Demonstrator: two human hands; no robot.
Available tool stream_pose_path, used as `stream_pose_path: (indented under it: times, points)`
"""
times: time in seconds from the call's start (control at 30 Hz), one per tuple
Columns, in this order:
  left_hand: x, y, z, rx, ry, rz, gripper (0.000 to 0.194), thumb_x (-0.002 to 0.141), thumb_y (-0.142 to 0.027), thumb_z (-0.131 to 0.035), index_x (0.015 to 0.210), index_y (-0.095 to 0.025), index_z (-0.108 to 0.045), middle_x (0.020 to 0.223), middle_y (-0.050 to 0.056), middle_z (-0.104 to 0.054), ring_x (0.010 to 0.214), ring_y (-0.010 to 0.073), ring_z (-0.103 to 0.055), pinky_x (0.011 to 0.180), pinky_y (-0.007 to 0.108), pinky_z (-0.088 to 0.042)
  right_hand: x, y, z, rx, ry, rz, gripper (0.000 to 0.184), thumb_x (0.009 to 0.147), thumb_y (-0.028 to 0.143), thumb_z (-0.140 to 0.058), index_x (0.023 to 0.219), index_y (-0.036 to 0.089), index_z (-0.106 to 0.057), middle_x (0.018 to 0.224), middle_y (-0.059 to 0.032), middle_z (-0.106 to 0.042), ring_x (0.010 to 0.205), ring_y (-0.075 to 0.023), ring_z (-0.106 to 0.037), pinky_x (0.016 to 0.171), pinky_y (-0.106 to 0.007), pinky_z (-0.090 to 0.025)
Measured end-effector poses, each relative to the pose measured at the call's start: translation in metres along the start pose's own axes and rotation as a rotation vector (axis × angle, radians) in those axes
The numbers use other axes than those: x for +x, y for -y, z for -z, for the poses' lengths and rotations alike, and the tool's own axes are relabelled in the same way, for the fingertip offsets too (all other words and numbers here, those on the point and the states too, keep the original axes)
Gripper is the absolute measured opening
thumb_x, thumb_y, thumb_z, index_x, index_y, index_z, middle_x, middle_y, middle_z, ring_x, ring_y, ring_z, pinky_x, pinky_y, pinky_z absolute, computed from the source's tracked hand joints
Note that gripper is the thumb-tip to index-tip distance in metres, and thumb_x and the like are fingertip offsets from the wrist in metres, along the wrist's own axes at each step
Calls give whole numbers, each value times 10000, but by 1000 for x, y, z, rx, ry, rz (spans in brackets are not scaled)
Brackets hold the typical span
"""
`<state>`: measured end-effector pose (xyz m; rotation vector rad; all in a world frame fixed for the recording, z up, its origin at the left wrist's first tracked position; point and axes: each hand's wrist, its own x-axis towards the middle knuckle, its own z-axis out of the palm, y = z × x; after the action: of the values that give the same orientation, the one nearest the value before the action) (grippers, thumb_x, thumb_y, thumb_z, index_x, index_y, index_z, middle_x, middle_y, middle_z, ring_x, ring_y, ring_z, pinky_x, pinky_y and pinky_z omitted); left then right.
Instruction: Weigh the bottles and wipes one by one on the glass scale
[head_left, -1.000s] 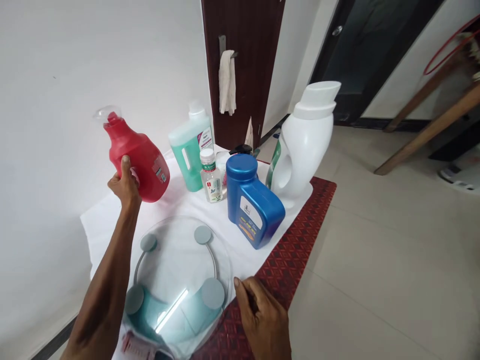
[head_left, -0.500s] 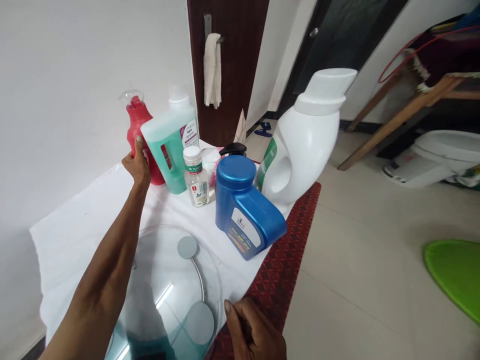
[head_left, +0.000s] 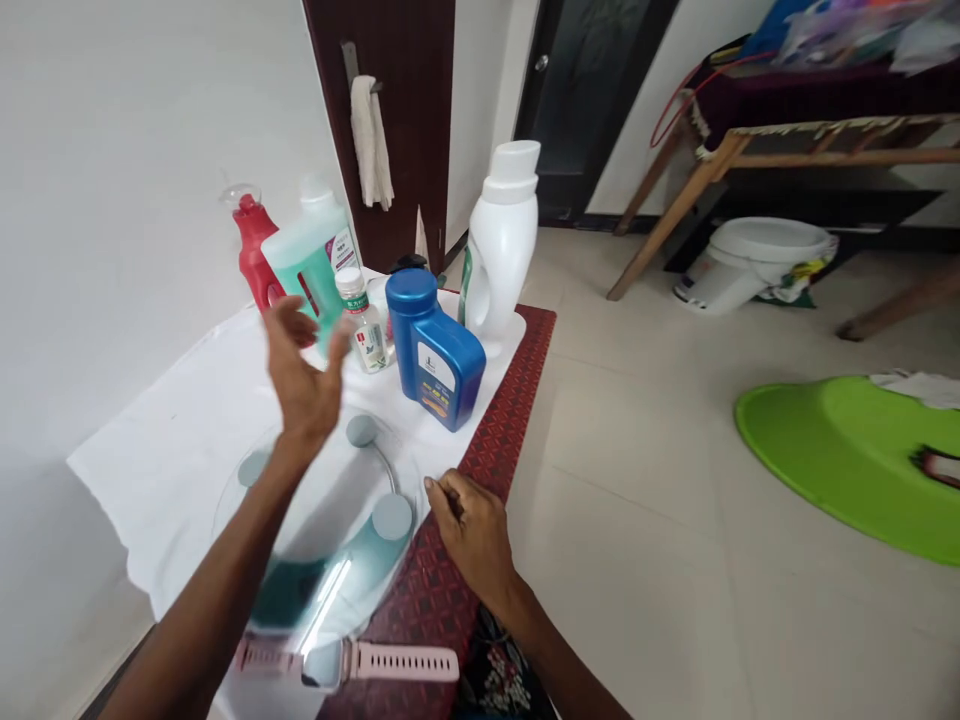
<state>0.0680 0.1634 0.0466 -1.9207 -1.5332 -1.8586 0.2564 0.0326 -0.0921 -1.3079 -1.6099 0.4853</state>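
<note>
My left hand (head_left: 304,370) is open, fingers spread and slightly blurred, held above the table in front of the green bottle (head_left: 285,250) and beside the small clear jar with a white cap (head_left: 368,335). It holds nothing. Behind it the red bottle (head_left: 257,245) stands upright by the wall. My right hand (head_left: 476,535) has its fingers curled in, with nothing visible in them, at the table's red edge. Near it lies a round glass scale (head_left: 330,540) with grey pads. A smartwatch with a pink strap (head_left: 405,662) lies at the scale's near edge.
A blue bottle (head_left: 439,360) and a tall white bottle (head_left: 506,250) stand towards the table's right edge. White cloth (head_left: 172,410) covers much of the red patterned table (head_left: 517,400). On the floor are a white bucket (head_left: 731,270) and a green tub (head_left: 847,460).
My left hand has let go of the red bottle and drawn back from it, opening. The camera view has shifted, bringing the watch into sight. My right hand stays curled by the table edge.
</note>
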Motion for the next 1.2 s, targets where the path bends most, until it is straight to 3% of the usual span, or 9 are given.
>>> stream_pose_path:
  times: [0.1, 0.17, 0.3, 0.43, 0.6, 0.73, 0.93, 1.07, 1.2]
  points:
    - [-40, -65, -27, 108, 151, -167, 770, 901, -730, -732, 1470, -242, -556, 1286, 151, -625, 1241, 366, -604, 1113, 601, -470, -1, 1, -1, 17, 17, -49, 406, 1068, 377, -536, 690, 255, -451, 620, 24, -615, 552, -137, -550, 606, -278, -368]
    - [-56, -89, -52, 185, 219, -162, 776, 867, -728, -771, 1463, -261, -600, 1497, 196, -541, 1451, 453, -476, 1213, 667, -367, -1, 2, -1, 13, 28, -77, 363, 1049, 384, -516, 710, 258, -487, 651, -3, -659, 585, -161, -589, 626, -289, -382]
    - [-70, -95, -94, 204, 239, -5, 717, 822, -659, -857, 1361, -243, -636, 1668, 204, -408, 1609, 493, -283, 1293, 727, -228, -1, 2, 0, 2, 42, -85, 292, 1002, 370, -500, 732, 261, -517, 695, -42, -695, 628, -194, -624, 646, -303, -396]
    - [-73, -83, -102, 134, 230, 101, 602, 847, -388, -910, 1343, -220, -614, 1674, 221, -360, 1656, 425, -218, 1350, 658, -193, -3, 0, 0, 35, 55, -81, 296, 999, 403, -483, 738, 265, -511, 711, -57, -694, 642, -209, -623, 673, -316, -396]
    - [-77, -76, -86, 89, 126, 280, 1011, 743, -102, -889, 1584, -184, -335, 1707, 289, -301, 1673, 385, -243, 1321, 556, -350, -3, -4, -2, 50, 47, -79, 340, 1010, 472, -511, 737, 269, -500, 725, -61, -710, 670, -224, -642, 717, -329, -405]
    - [-78, -73, -75, 81, 112, 392, 779, 855, -125, -765, 1542, -237, -415, 1550, 195, -589, 1483, 366, -559, 1246, 553, -446, -2, -5, -3, 48, 46, -78, 345, 1006, 489, -518, 739, 272, -497, 729, -63, -707, 679, -229, -640, 727, -332, -408]
    - [-60, -65, -52, 24, 8, 542, 490, 933, -250, -741, 1395, -232, -581, 1305, 133, -753, 1246, 322, -716, 1137, 476, -528, -1, -1, -3, 13, 43, -65, 365, 992, 439, -511, 687, 281, -391, 588, 9, -544, 576, -174, -497, 659, -311, -344]
    - [-41, -61, -13, -59, -54, 468, 444, 874, -245, -787, 1289, -230, -630, 1186, 92, -768, 1099, 287, -742, 1037, 436, -575, -1, 1, -2, -2, 44, -55, 377, 998, 445, -502, 684, 279, -378, 573, 29, -498, 562, -160, -451, 650, -308, -325]
    - [-35, -62, 53, -54, -52, 255, 447, 826, -328, -825, 1231, -221, -670, 1145, 66, -753, 1057, 285, -723, 999, 453, -584, -1, 2, -2, -1, 46, -61, 383, 1003, 465, -506, 686, 278, -400, 578, 31, -505, 557, -157, -453, 648, -307, -332]
